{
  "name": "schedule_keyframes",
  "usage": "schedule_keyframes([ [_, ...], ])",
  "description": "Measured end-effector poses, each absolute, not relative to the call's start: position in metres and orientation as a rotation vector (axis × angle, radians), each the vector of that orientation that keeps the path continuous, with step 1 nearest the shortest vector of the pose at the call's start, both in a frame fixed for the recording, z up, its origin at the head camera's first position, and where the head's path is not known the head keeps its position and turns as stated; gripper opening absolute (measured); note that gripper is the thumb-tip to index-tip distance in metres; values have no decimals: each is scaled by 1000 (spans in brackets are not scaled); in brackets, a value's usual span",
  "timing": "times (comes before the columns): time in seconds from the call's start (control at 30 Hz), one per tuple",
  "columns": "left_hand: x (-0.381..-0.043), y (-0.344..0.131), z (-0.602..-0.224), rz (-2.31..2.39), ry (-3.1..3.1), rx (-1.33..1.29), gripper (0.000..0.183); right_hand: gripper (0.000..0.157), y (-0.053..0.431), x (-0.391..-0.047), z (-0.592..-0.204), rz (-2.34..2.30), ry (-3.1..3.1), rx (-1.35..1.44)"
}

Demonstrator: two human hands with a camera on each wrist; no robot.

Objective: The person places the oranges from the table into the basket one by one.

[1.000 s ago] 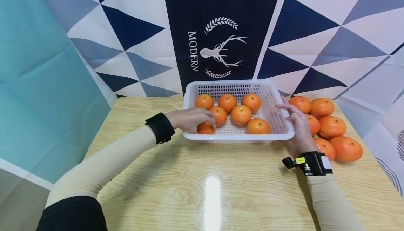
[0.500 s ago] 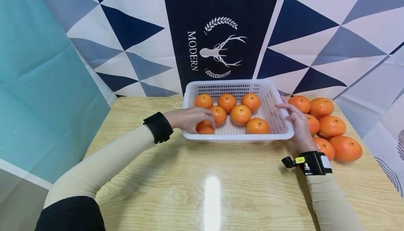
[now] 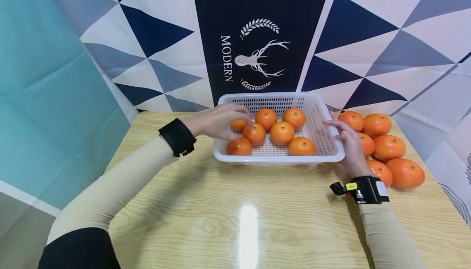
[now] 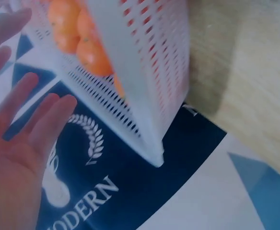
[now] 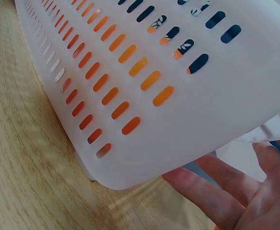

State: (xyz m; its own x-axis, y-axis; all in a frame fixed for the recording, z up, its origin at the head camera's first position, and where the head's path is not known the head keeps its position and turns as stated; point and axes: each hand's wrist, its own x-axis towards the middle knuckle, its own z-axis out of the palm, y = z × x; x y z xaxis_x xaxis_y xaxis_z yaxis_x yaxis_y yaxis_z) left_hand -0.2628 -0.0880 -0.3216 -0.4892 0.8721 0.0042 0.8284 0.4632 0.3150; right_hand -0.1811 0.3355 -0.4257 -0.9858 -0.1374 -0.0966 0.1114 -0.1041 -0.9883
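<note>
A white perforated plastic basket point(image 3: 279, 160) stands at the back of the wooden table, with several oranges point(image 3: 282, 133) in it. Over its left end is my left hand point(image 3: 220, 122), fingers spread and holding nothing. Just below its fingers lies the front-left orange point(image 3: 239, 146); the hand partly covers the back-left orange point(image 3: 238, 125). The left wrist view shows the left hand point(image 4: 20, 143) spread beside the basket rim. My right hand point(image 3: 349, 144) holds the basket's right rim, a finger reaching over it. In the right wrist view the fingers point(image 5: 202, 191) are partly hidden behind the wall.
Several more oranges point(image 3: 388, 147) lie on the table right of the basket, close to my right wrist. A patterned cloth point(image 3: 257, 23) hangs directly behind the basket. The table point(image 3: 206, 220) extends in front of it.
My left hand has let go of the front-left orange, spread its fingers and risen up and back from it. That orange stays in the basket's corner. The right hand keeps its place.
</note>
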Motion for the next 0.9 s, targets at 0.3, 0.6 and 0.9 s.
schedule_keyframes([
  [0.3,-267,-90,-316,457,2589,1544,40,54,337,-183,-435,-2226,2039,-57],
  [0.6,-269,-114,-319,496,2658,1466,43,57,333,-184,-433,-2295,1993,-74],
  [0.9,-269,-156,-328,477,2741,1327,46,54,332,-184,-438,-2288,2059,-158],
])
